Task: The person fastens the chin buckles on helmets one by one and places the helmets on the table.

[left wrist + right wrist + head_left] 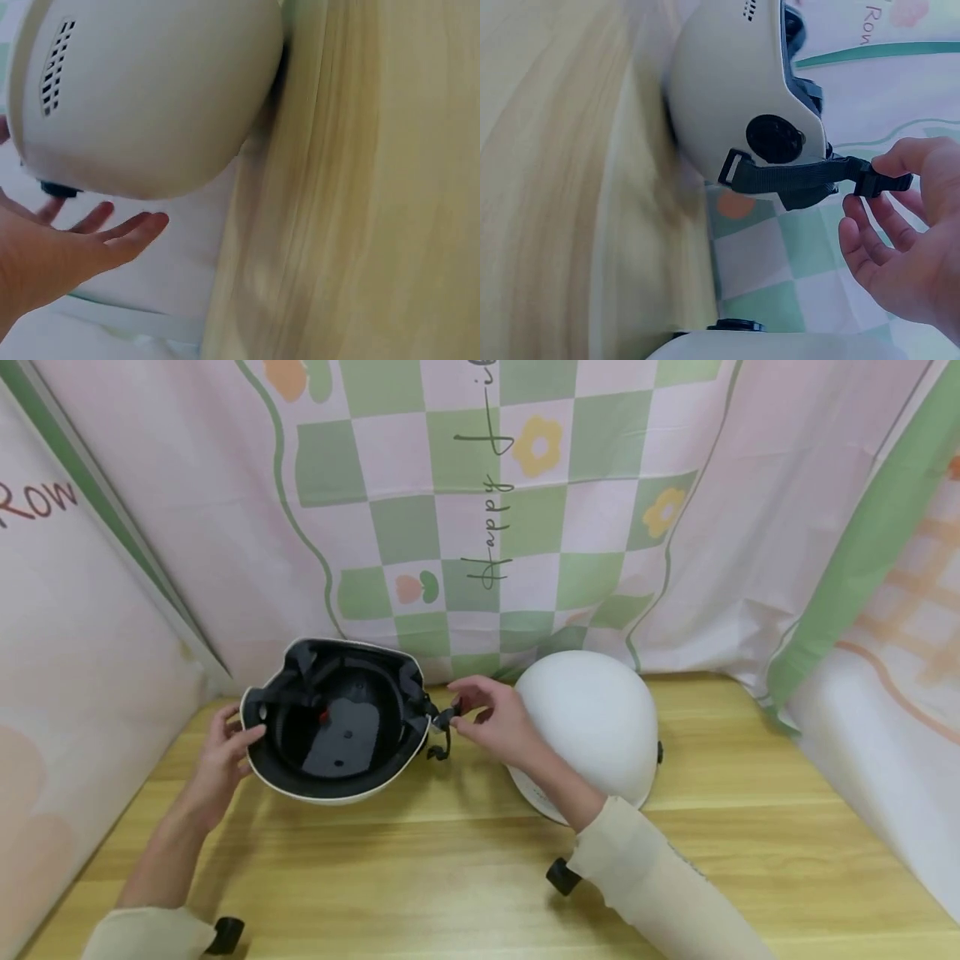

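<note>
A white helmet [352, 797] lies upside down on the table at the left, its black padded inside facing up. My left hand [222, 752] holds its left rim, thumb over the edge; in the left wrist view the fingers of that hand [82, 244] spread near the shell [150, 97]. My right hand [498, 720] pinches the end of the black chin strap at the helmet's right side. The right wrist view shows this hand [907, 232] with thumb and fingers on the strap's buckle [868, 180], and the strap [787, 177] stretching from the shell [720, 90].
A second white helmet [588, 718] sits dome up on the wooden table [420, 877], right of the first and partly behind my right forearm. Patterned cloth [465, 527] hangs along the table's back, with more cloth at both sides.
</note>
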The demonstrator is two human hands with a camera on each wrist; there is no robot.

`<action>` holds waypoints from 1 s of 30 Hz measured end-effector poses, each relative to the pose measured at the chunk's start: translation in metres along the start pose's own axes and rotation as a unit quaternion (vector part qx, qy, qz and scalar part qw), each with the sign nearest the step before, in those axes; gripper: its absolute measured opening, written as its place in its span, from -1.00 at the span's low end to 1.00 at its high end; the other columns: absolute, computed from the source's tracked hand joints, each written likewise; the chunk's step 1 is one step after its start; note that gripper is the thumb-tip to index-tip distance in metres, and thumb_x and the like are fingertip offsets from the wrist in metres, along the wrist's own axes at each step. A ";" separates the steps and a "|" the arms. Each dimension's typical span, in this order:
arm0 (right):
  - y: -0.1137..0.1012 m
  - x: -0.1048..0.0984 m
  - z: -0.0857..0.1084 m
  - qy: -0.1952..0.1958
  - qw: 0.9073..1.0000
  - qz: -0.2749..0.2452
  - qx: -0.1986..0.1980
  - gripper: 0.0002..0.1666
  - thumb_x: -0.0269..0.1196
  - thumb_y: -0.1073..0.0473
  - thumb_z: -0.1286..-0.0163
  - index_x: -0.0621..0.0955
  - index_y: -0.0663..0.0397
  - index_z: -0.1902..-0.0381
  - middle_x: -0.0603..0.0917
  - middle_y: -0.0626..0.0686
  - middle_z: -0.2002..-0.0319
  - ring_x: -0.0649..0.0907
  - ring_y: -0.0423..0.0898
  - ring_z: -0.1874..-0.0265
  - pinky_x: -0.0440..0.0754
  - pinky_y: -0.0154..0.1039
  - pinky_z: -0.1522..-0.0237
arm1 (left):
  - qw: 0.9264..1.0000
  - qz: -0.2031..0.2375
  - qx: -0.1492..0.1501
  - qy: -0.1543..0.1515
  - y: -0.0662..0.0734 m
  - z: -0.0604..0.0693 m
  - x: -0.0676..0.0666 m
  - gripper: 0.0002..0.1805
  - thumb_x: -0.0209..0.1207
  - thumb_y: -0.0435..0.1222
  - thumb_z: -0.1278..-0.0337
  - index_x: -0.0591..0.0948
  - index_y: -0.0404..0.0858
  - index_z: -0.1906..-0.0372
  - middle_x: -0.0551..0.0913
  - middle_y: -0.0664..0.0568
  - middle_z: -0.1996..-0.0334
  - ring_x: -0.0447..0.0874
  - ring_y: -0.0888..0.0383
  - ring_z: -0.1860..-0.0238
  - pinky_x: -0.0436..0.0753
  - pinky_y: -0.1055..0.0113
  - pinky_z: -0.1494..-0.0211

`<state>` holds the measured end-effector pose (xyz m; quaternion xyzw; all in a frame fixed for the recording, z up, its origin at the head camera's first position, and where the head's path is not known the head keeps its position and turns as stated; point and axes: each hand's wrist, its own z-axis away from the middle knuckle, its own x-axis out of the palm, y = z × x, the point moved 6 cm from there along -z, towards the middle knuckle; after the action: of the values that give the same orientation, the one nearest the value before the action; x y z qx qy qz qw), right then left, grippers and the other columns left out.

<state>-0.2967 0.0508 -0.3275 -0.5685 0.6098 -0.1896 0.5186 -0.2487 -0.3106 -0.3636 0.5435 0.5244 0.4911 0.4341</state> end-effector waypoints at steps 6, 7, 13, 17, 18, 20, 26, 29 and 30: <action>-0.009 -0.008 0.000 0.022 0.999 -0.041 -0.009 -0.56 0.38 0.47 -0.29 0.65 0.31 -0.14 0.75 0.26 0.10 0.74 0.10 0.13 0.69 -0.19 0.17 | 0.996 -0.080 -0.024 0.021 -0.002 -0.003 0.005 -0.34 0.12 -0.57 -0.27 0.29 0.14 -0.27 0.38 0.13 -0.06 0.60 0.39 0.17 0.69 0.45 0.22; -0.010 -0.010 -0.001 0.027 0.998 -0.051 -0.013 -0.57 0.38 0.48 -0.29 0.64 0.33 -0.13 0.74 0.27 0.10 0.74 0.10 0.13 0.70 -0.21 0.17 | 0.995 -0.090 -0.028 0.016 -0.002 -0.003 0.007 -0.30 0.12 -0.58 -0.24 0.28 0.09 -0.33 0.36 0.09 -0.08 0.60 0.39 0.17 0.69 0.43 0.23; -0.019 -0.015 -0.001 0.049 0.992 -0.102 -0.050 -0.59 0.37 0.52 -0.28 0.62 0.45 -0.09 0.72 0.33 0.10 0.73 0.00 0.16 0.71 -0.29 0.15 | 0.987 -0.151 -0.051 -0.034 -0.006 0.003 0.027 -0.08 0.17 -0.50 -0.27 -0.02 -0.22 -0.63 0.17 -0.25 -0.41 0.60 0.34 0.11 0.68 0.38 0.17; -0.025 -0.016 0.000 0.058 0.990 -0.110 -0.062 -0.61 0.38 0.52 -0.28 0.63 0.48 -0.08 0.72 0.33 0.11 0.71 -0.12 0.20 0.70 -0.31 0.18 | 0.980 -0.179 -0.054 -0.063 -0.005 0.007 0.039 -0.08 0.17 -0.44 -0.33 -0.05 -0.23 -0.64 0.08 -0.28 -0.53 0.58 0.19 -0.02 0.63 0.37 0.08; -0.027 -0.016 0.000 0.059 0.990 -0.110 -0.064 -0.62 0.38 0.51 -0.28 0.64 0.47 -0.07 0.72 0.32 0.12 0.71 -0.12 0.21 0.70 -0.30 0.19 | 0.979 -0.183 -0.052 -0.067 -0.004 0.007 0.042 -0.09 0.17 -0.44 -0.33 -0.05 -0.23 -0.64 0.08 -0.30 -0.52 0.57 0.10 -0.07 0.63 0.37 0.07; -0.030 -0.015 0.001 0.060 0.990 -0.102 -0.073 -0.63 0.39 0.51 -0.26 0.65 0.45 -0.05 0.73 0.30 0.14 0.71 -0.08 0.23 0.69 -0.28 0.20 | 0.977 -0.197 -0.046 -0.074 -0.001 0.008 0.046 -0.10 0.18 -0.42 -0.36 -0.05 -0.26 -0.64 0.11 -0.34 -0.50 0.54 -0.08 -0.14 0.61 0.40 0.05; -0.038 -0.012 0.001 0.057 0.991 -0.062 -0.104 -0.64 0.41 0.52 -0.23 0.68 0.39 -0.01 0.74 0.26 0.15 0.70 0.13 0.20 0.70 -0.11 0.20 | 0.937 -0.320 0.143 -0.002 0.031 0.005 0.051 -0.18 0.28 -0.48 -0.28 0.18 -0.39 -0.57 0.40 -0.42 -0.32 0.49 -0.28 -0.23 0.51 0.45 -0.08; -0.039 -0.010 0.000 0.054 0.991 -0.047 -0.110 -0.64 0.41 0.51 -0.23 0.69 0.36 -0.01 0.73 0.24 0.15 0.69 0.11 0.17 0.68 -0.04 0.20 | 0.865 -0.420 0.273 0.036 0.052 0.008 0.058 -0.30 0.38 -0.54 -0.09 0.46 -0.45 -0.39 0.59 -0.40 -0.18 0.54 -0.34 -0.21 0.54 0.13 -0.22; -0.039 -0.010 0.000 0.054 0.991 -0.043 -0.112 -0.64 0.41 0.50 -0.24 0.69 0.35 -0.01 0.73 0.23 0.15 0.69 0.11 0.17 0.68 -0.05 0.21 | 0.841 -0.452 0.296 0.034 0.055 0.008 0.062 -0.35 0.40 -0.54 -0.05 0.53 -0.45 -0.32 0.64 -0.38 -0.14 0.57 -0.34 -0.18 0.55 -0.02 -0.21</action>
<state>-0.2789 0.0487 -0.2913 -0.6376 0.6293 -0.1727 0.4094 -0.2350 -0.2526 -0.3052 0.3321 0.8465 0.0803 0.4083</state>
